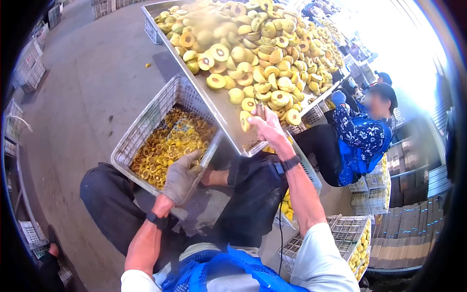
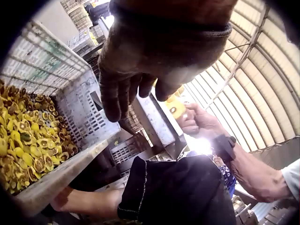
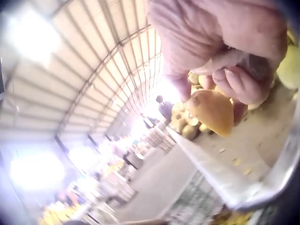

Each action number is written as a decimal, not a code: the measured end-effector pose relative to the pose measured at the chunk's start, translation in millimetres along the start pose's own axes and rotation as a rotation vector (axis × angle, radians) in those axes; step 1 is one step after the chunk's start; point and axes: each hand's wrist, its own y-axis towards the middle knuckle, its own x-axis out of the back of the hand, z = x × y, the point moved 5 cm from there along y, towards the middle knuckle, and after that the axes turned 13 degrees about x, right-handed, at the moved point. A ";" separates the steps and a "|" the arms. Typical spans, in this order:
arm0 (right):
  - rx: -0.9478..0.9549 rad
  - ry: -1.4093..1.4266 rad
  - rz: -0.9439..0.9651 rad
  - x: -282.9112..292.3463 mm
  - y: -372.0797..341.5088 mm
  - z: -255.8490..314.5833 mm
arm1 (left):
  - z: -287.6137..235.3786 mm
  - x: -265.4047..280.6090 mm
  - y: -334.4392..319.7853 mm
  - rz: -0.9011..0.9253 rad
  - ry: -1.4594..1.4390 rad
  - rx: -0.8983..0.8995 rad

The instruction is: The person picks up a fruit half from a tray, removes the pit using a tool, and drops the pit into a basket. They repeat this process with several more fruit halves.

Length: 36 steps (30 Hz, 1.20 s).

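Note:
My bare right hand [image 1: 269, 127] is over the near corner of a metal tray [image 1: 221, 116]. Its thumb and fingers pinch a yellow peach half [image 3: 213, 112], and a dark, rounded tool end [image 3: 258, 66] shows within the same grip. Halved peaches [image 1: 279, 58] are heaped across the tray just beyond. My left hand [image 1: 181, 179], in a dirty grey glove, hangs over the near side of a plastic crate [image 1: 127, 140]. Its fingers point down, loosely extended and holding nothing in the left wrist view. Small brown and yellow peach scraps [image 2: 30, 145] cover the bottom of that crate.
To the right sits another person [image 1: 362, 129] in a blue apron beside the tray. Crates of yellow fruit [image 1: 360, 248] stand at my lower right, and another crate [image 1: 301, 165] lies beneath the tray's corner. Stacked crates [image 1: 30, 65] stand along the left.

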 end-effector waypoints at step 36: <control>0.265 -0.035 0.094 -140.8 -112.0 57.7 | 30.8 4.8 20.2 -0.090 -0.613 0.045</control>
